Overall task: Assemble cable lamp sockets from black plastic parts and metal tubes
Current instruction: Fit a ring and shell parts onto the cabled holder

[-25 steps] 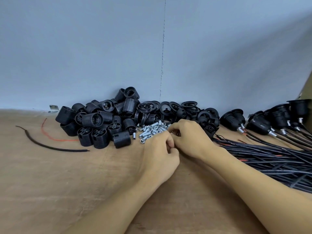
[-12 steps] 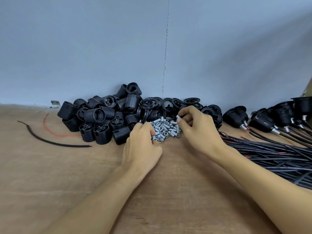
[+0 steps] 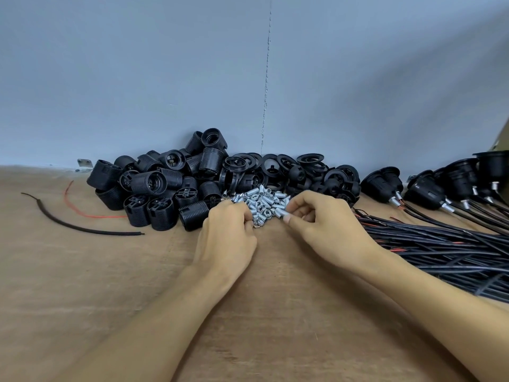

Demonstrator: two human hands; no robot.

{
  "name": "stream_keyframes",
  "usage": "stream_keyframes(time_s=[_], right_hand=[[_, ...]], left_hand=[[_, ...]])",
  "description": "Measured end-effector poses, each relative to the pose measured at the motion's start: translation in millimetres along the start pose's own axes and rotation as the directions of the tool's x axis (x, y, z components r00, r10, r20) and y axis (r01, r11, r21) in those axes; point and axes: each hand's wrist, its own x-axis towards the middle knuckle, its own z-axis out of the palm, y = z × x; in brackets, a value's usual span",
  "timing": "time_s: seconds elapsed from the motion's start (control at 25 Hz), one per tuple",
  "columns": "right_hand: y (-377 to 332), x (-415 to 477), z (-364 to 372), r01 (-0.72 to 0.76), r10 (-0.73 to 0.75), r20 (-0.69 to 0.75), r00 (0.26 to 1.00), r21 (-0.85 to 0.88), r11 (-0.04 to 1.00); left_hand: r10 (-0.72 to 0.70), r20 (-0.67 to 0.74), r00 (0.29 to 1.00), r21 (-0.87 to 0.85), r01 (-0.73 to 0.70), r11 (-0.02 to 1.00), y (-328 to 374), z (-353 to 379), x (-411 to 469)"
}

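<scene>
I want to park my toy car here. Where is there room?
Bare table lies in front of the loose black wire, left of the left forearm. A smaller patch lies between both forearms. Crowded along the wall: black socket parts, metal tubes, the cable bundle at right.

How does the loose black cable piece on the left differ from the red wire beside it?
The black cable piece is thicker and longer than the red wire. The black cable piece runs in one shallow curve; the red wire bends sharply near its middle. Both lie loose on the wooden table, left of the pile of black socket bodies.
</scene>
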Motion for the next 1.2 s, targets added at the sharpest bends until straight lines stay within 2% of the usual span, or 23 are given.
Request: stream_keyframes(time_s=[0.2,0.32,0.4,0.52,0.64,0.8,1.08,1.2], right_hand=[[7,-18,-1,-0.041,0.039,0.044,0.998,0.046,0.998],[9,-17,-2,-0.108,0.106,0.022,0.994,0.207,0.972],[5,-17,-2,-0.167,0.148,0.077,0.986,0.410,0.897],[1,-19,-5,-0.163,0.124,0.105,0.987,0.570,0.805],[-1,-19,-11,-0.125,0.093,0.086,0.992,0.585,0.801],[-1,-21,-13,-0.069,0.062,0.030,0.998,0.483,0.873],[-4,-25,-13,0.008,0.033,-0.093,0.995,0.412,0.911],[-4,-25,-13,0.004,0.034,-0.075,0.997,0.459,0.888]], left_hand=[[0.006,0.008,1.000,0.044,-0.006,0.999,-1,1,1],[0.029,-0.070,0.997,-0.027,-0.031,0.999,4,0,-1],[-0.036,-0.104,0.994,-0.248,0.010,0.969,13,0,-5],[-0.174,0.067,0.983,-0.626,0.177,0.759,25,4,-10],[-0.176,0.212,0.961,-0.759,0.276,0.590,29,6,-15],[-0.162,0.293,0.942,-0.824,0.335,0.457,27,5,-13],[-0.082,0.365,0.927,-0.840,0.366,0.400,26,2,-11],[-0.070,0.356,0.932,-0.848,0.354,0.395,25,2,-12]])
